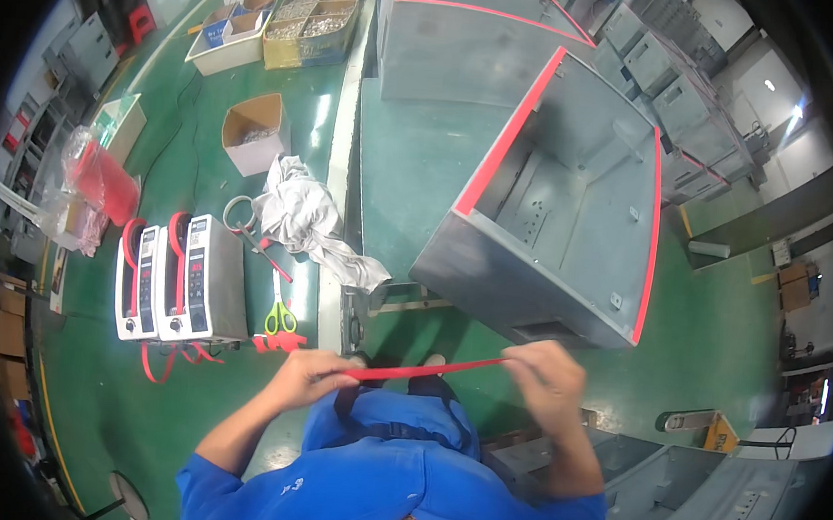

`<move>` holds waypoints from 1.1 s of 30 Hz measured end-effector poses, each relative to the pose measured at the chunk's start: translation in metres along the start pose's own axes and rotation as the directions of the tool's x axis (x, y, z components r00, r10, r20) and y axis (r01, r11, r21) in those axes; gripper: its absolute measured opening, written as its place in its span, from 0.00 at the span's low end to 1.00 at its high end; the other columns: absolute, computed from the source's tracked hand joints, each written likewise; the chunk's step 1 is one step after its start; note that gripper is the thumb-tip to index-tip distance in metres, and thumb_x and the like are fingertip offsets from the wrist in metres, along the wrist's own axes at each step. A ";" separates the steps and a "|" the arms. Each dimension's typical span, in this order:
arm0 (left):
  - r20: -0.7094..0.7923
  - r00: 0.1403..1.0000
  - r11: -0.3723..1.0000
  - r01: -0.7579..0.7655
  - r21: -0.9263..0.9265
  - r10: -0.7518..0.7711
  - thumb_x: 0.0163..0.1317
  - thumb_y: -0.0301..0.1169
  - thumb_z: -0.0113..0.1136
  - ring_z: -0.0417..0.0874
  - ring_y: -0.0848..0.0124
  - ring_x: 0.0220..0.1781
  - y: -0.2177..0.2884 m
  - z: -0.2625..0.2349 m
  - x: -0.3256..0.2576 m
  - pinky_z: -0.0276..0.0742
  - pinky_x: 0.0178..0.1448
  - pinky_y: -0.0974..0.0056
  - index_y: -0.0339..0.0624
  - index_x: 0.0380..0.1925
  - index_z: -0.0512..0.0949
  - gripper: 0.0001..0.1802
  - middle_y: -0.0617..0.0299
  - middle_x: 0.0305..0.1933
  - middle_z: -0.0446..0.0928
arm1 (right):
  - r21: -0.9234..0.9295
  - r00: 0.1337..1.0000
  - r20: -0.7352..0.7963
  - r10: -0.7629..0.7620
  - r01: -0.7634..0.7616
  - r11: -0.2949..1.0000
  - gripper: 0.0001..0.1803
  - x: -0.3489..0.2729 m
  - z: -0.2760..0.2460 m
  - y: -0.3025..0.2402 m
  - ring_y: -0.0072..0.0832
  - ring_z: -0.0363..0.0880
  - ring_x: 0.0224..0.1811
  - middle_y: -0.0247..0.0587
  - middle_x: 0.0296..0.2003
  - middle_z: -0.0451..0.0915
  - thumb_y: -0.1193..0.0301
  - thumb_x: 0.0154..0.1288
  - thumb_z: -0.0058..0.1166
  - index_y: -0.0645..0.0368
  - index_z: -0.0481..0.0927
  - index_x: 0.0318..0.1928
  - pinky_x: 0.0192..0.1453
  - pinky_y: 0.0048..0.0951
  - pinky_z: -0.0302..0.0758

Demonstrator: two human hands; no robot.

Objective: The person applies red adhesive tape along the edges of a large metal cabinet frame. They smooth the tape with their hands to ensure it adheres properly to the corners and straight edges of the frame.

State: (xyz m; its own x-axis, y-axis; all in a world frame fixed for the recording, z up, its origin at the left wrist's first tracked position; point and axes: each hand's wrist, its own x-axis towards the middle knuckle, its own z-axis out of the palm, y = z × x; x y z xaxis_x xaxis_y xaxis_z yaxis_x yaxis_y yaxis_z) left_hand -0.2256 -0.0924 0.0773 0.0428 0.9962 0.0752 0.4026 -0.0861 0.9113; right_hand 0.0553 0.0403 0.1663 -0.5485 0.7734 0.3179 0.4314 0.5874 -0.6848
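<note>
A strip of red tape point(426, 368) is stretched between my two hands in front of my waist. My left hand point(312, 376) pinches its left end, and my right hand point(547, 378) pinches the right end. Ahead and to the right stands an open grey metal cabinet point(492, 274), tilted in view, with red tape along two of its rim edges. Both hands are apart from the cabinet. Left of my left hand, green-handled scissors point(280, 317) lie on the green bench, close to short red tape pieces point(280, 342) at its edge.
Two white tape dispensers point(207, 285) with red rolls stand on the bench at left. Behind them are a grey cloth point(297, 210), a tape roll point(239, 213), a cardboard box point(255, 131) and divided parts bins point(312, 25). Another red-edged cabinet point(458, 48) stands farther back; grey panels point(698, 496) lie at lower right.
</note>
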 end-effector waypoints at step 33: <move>-0.164 0.956 0.887 0.149 -0.438 -0.242 0.56 0.26 0.58 0.71 0.80 0.20 0.070 -0.025 0.200 0.63 0.19 0.76 0.37 0.28 0.74 0.05 0.63 0.21 0.73 | 0.478 0.779 -0.094 0.621 -0.512 0.714 0.05 0.007 -0.140 0.095 0.18 0.71 0.24 0.35 0.25 0.74 0.75 0.58 0.53 0.64 0.73 0.31 0.27 0.19 0.70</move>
State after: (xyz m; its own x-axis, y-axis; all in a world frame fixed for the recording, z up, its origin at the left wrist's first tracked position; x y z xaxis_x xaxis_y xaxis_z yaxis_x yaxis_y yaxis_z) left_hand -0.2115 0.1007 0.1664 -0.2064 0.9751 -0.0818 -0.0372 0.0757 0.9964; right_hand 0.1928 0.1348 0.1957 -0.0923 0.9890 -0.1160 0.2461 -0.0903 -0.9650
